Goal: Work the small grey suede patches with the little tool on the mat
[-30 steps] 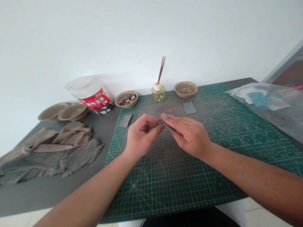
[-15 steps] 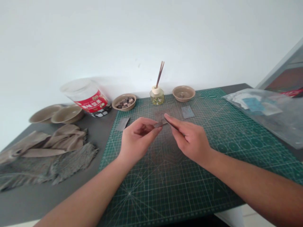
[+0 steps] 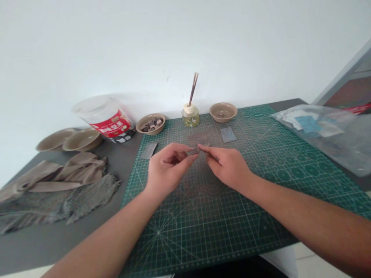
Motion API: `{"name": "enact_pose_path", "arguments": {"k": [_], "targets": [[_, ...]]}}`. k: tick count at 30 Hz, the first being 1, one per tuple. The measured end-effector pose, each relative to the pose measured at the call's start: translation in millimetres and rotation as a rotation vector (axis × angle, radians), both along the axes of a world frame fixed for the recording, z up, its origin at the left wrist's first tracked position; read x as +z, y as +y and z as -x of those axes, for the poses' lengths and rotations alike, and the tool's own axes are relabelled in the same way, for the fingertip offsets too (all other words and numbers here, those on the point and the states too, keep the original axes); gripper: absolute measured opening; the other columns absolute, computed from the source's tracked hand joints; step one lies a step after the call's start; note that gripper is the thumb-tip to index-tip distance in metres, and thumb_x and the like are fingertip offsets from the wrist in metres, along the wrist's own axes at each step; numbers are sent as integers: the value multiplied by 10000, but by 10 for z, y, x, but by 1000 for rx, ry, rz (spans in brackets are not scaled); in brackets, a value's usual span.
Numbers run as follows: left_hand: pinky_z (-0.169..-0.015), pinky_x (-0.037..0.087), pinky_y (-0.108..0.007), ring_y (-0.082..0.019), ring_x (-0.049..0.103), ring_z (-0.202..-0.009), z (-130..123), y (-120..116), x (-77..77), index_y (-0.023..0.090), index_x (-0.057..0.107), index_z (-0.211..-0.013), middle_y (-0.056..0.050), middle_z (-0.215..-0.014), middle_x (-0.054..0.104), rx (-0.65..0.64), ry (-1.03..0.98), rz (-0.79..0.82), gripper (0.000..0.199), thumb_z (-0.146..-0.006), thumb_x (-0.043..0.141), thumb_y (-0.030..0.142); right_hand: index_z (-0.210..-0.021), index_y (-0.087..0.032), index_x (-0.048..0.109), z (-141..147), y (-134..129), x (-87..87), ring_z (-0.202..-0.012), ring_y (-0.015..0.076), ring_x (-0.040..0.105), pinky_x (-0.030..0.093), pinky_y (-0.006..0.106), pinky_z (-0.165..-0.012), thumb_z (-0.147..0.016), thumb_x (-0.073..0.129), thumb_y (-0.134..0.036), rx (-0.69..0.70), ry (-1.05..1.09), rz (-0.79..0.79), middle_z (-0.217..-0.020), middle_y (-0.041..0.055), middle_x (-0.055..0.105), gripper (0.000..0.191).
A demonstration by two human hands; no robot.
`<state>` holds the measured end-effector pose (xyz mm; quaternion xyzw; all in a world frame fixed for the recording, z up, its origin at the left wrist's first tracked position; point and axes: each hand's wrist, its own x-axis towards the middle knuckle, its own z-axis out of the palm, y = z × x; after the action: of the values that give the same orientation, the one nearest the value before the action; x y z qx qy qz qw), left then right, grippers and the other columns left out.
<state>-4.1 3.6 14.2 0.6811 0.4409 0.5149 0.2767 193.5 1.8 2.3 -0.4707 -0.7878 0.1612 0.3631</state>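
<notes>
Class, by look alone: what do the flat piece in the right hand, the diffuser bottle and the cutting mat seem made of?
Flat piece: dull, dark, perhaps abrasive paper; too blurred to confirm.
Diffuser bottle: probably smooth glass; it looks see-through.
Cutting mat: likely matt plastic; flat green face, pale printed lines.

- Backed by 1 white wall [image 3: 174, 46], faintly marked
- Furnished with 1 dark grey table [image 3: 34, 247]
- Floored in pale tiles [image 3: 313, 266]
- Bordered at right by a slanting frame [image 3: 342, 75]
- Lit softly
</notes>
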Motion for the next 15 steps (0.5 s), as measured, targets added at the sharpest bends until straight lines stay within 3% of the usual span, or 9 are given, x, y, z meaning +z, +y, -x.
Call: {"name": "enact_pose_path", "arguments": {"k": [3,6,8,11,15], "targets": [[-591,476,-226,-115,598,-688,47,61,43,168,718,-820,-19,-807,677,-42,-22,-33,126,-754,817,211,-1018,-210,732,-8,41,19,-810,194,730,554,307,-719,-935,589,-237,51,167,234,-920,15,788,167],[-679,535,-258,-145,657,-781,119,163,31,162,682,-802,-47,-890,714,-59,-128,28,156,-743,819,208,-1032,-207,676,-9,69,15,-773,186,694,533,300,-669,-895,648,-268,183,181,383,-897,5,753,152],[-675,554,-269,-150,672,-747,154,221,1,170,674,-896,-37,-845,719,-71,-195,98,232,-731,831,217,-1121,-197,653,-21,87,0,-905,236,675,540,370,-788,-845,716,-288,132,75,291,-986,46,736,297],[-667,566,-272,-149,679,-712,166,255,-36,171,691,-1006,-31,-800,720,-116,-171,163,312,-737,835,236,-1182,-177,641,-65,110,6,-1087,293,601,488,460,-951,-809,759,-266,-14,-11,31,-1094,102,693,401],[-640,563,-269,-145,678,-679,123,222,-62,157,713,-923,-42,-789,728,-220,-103,276,234,-762,828,283,-1245,-236,620,-112,103,84,-878,178,638,539,311,-760,-851,723,-236,167,176,66,-1095,43,687,407]]}}
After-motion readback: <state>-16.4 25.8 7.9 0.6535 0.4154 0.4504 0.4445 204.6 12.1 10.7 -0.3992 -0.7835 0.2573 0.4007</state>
